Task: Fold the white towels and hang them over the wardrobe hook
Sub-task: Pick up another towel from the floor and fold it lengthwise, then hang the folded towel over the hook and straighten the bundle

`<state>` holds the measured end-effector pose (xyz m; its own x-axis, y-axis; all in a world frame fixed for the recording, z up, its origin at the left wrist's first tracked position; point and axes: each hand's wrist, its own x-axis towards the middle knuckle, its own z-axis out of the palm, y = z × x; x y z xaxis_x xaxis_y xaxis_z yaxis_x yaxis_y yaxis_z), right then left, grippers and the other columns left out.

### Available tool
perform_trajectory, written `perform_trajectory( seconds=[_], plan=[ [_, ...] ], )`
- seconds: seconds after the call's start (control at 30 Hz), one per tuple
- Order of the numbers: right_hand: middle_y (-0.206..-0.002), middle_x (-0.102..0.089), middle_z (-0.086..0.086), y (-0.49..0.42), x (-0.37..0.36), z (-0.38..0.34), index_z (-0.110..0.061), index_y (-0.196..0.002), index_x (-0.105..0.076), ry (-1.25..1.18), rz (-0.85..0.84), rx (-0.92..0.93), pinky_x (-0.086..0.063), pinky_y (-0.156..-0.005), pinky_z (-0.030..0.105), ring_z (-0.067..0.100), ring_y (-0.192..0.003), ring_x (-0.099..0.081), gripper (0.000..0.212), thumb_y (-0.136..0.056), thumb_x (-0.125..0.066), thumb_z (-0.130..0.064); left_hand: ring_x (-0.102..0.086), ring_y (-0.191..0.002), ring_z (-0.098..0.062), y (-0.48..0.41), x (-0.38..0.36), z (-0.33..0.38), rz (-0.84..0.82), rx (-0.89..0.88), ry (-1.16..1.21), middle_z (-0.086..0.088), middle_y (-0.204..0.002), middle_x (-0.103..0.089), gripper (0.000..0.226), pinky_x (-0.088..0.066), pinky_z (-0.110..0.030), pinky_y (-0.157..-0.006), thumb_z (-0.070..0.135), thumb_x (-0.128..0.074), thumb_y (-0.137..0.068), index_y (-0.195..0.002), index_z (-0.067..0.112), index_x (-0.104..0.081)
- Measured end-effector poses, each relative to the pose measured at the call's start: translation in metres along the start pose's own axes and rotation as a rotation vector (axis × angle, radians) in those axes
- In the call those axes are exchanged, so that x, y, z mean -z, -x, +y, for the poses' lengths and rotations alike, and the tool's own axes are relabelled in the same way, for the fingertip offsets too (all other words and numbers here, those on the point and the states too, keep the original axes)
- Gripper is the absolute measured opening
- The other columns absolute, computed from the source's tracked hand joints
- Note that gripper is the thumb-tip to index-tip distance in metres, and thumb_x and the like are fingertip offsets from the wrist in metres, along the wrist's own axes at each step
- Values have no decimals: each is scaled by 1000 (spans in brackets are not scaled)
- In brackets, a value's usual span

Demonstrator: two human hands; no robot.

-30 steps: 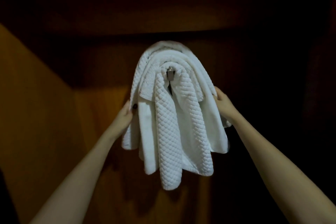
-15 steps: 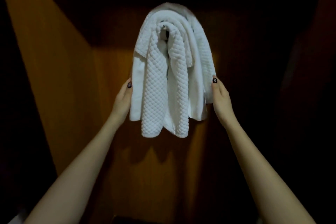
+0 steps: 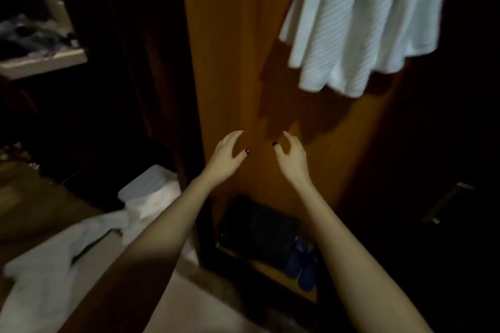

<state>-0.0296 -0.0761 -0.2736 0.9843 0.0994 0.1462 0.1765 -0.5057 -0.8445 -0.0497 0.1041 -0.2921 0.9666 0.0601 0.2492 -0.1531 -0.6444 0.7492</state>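
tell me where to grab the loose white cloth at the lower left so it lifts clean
The white cloth lies spread and rumpled, narrowing toward the folded white stack. Pinch that narrow upper end, probably, coming from above with the left hand, which is empty and on that side; the rest should then hang free. Blur hides its corners.

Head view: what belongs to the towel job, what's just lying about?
Job: hanging white towels, left hand, right hand (both empty), wardrobe panel; white cloth heap lower left, possibly more towels.
Lying about: blue shoes, dark case beside them, shelf of dark clothes, white lidded container.
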Motion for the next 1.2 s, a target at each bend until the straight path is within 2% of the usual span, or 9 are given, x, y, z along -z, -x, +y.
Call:
perform_trajectory(
  seconds=[0.1, 0.27, 0.4, 0.57, 0.63, 0.73, 0.83, 1.0, 1.2],
  plan=[
    [-155, -30, 10, 56, -80, 11, -18, -147, -37, 41, -202, -57, -20, -119, 42, 24, -145, -22, 48, -101, -47, -28, -33, -137, -21, 91, 19, -66, -61, 160, -33, -6, -148, -37, 54, -27, -31, -112, 28, -53, -96, -145, 14, -34],
    [-149, -40, 11, 137, -197, 9, -16, -145, -41, 112, -446, -105, -34, -112, 47, 29, -136, -39, 50, -97, -52, -23, -45, -127, -25, 233, 65, -151, 24, 405, -67, -11, -138, -49, 47, -31, -23, -100, 15, -54, -94, -139, 9, -42],
    [-135, -53, 23, 189, -272, -6, -2, -135, -51, 190, -636, -61, -40, -104, 41, 38, -124, -49, 44, -93, -56, -14, -38, -133, -28, 321, 104, -207, 68, 615, -135, -13, -144, -43, 54, -27, -31, -108, 28, -53, -94, -142, 8, -38],
    [-130, -59, 8, 213, -383, 13, -25, -134, -50, 331, -873, -1, -47, -98, 40, 31, -118, -56, 64, -75, -49, -48, -34, -137, -27, 396, 154, -262, 155, 781, -182, -12, -149, -37, 57, -25, -35, -112, 30, -52, -96, -145, 9, -33],
    [-143, -50, 6, 225, -407, -13, -23, -142, -44, 376, -945, 76, -43, -104, 39, 29, -127, -49, 70, -79, -53, -52, -34, -137, -28, 412, 174, -283, 207, 853, -178, -12, -149, -36, 57, -25, -35, -111, 30, -52, -96, -146, 10, -32],
    [-152, -35, 10, 234, -439, -65, -16, -148, -35, 408, -1021, 147, -33, -111, 44, 32, -138, -33, 61, -94, -56, -34, -35, -136, -29, 425, 203, -318, 259, 923, -164, -12, -149, -36, 58, -27, -36, -110, 31, -52, -96, -146, 11, -31],
    [-155, -28, 9, 218, -493, -87, -17, -150, -32, 446, -1048, 181, -27, -112, 41, 31, -142, -24, 58, -98, -53, -32, -34, -137, -28, 417, 236, -362, 282, 955, -167, -14, -150, -35, 58, -25, -34, -110, 29, -52, -97, -146, 8, -30],
    [-146, -41, 15, 174, -618, -118, -14, -147, -36, 448, -1129, 194, -35, -109, 48, 36, -134, -38, 59, -94, -58, -31, -32, -138, -27, 373, 305, -459, 334, 1022, -127, -13, -151, -34, 60, -23, -35, -114, 32, -51, -97, -147, 9, -29],
    [-139, -49, 18, 114, -773, -175, -7, -139, -46, 461, -1236, 248, -37, -106, 45, 36, -128, -44, 47, -96, -54, -23, -38, -134, -29, 338, 401, -577, 290, 1115, -112, -11, -147, -40, 56, -31, -39, -109, 33, -50, -96, -144, 9, -35]
  ],
)
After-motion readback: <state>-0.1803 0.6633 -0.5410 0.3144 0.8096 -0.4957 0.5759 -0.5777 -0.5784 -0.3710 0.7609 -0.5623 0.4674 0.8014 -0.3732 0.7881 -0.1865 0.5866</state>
